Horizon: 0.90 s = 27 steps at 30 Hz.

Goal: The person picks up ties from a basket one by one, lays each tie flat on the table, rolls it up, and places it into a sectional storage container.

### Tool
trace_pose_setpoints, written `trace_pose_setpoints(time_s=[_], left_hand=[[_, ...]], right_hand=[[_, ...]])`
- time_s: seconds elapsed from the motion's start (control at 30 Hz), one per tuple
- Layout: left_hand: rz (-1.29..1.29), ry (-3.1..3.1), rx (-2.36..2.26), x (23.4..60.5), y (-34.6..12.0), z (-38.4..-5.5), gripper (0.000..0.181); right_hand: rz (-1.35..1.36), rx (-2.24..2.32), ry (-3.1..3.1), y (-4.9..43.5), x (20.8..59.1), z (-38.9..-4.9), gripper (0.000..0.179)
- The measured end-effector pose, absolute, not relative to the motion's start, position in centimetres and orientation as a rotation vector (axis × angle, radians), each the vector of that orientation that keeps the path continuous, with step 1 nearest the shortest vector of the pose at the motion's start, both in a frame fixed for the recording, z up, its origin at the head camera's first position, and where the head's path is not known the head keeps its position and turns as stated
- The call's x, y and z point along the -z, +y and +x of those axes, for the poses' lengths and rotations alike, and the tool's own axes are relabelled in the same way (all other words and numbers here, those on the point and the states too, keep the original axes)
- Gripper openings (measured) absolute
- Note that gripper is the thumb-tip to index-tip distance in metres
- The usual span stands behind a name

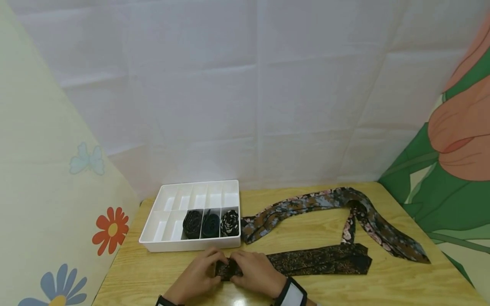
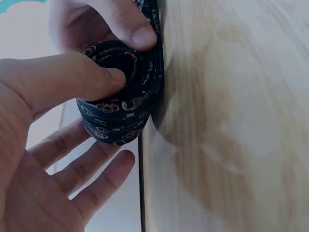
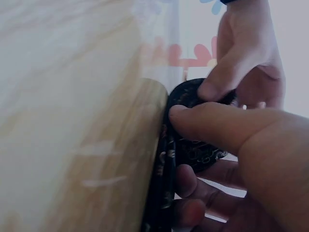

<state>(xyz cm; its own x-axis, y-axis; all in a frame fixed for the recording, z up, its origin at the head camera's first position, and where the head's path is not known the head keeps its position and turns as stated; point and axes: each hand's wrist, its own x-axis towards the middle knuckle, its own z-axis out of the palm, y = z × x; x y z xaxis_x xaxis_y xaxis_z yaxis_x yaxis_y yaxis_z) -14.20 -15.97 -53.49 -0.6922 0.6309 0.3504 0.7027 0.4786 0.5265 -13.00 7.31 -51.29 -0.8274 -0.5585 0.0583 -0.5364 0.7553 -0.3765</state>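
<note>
A dark patterned necktie (image 1: 317,260) lies partly rolled on the table, its flat length running right from the coil. My left hand (image 1: 199,273) grips the coil's left side. In the left wrist view, that thumb presses into the top of the rolled end (image 2: 113,113), with fingers spread around its outer side. From the right, my right hand (image 1: 257,273) holds the same coil. The right wrist view shows its thumb laid across the coil (image 3: 198,152) and its fingers curled beside the unrolled strip (image 3: 164,179). Both hands partly cover the coil in the head view.
A white divided tray (image 1: 191,245) stands just beyond the hands. Three rolled neckties (image 1: 211,224) fill its front-right compartments. One long floral necktie (image 1: 306,205) lies bent across the wooden table (image 1: 398,280) at the right. Printed cloths hang on both sides.
</note>
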Motion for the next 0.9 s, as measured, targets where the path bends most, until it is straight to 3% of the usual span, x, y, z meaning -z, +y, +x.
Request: trace_pose_setpoints(time_s=[0.13,0.3,0.53,0.7,0.9], left_hand=[[-1.178,-2.62,0.99,53.6,-15.8,-14.3,0.041],[-1.161,-2.666,0.99,53.2,-15.5,-14.1,0.046],[-1.173,-2.658,0.984,52.6,-15.6,-14.0,0.043],[-1.167,-2.649,0.982,52.8,-15.5,-14.2,0.048],[-1.166,-2.656,0.992,52.8,-15.4,-14.2,0.04]], right_hand=[[-0.883,0.678,2.835,7.3,51.1,-13.0,0.042],[-0.842,0.679,2.863,7.4,51.0,-13.0,0.031],[-0.829,0.755,2.804,7.5,51.0,-13.1,0.045],[-0.853,0.7,2.901,7.6,51.3,-13.0,0.03],[-0.821,0.785,2.803,7.7,51.4,-13.0,0.043]])
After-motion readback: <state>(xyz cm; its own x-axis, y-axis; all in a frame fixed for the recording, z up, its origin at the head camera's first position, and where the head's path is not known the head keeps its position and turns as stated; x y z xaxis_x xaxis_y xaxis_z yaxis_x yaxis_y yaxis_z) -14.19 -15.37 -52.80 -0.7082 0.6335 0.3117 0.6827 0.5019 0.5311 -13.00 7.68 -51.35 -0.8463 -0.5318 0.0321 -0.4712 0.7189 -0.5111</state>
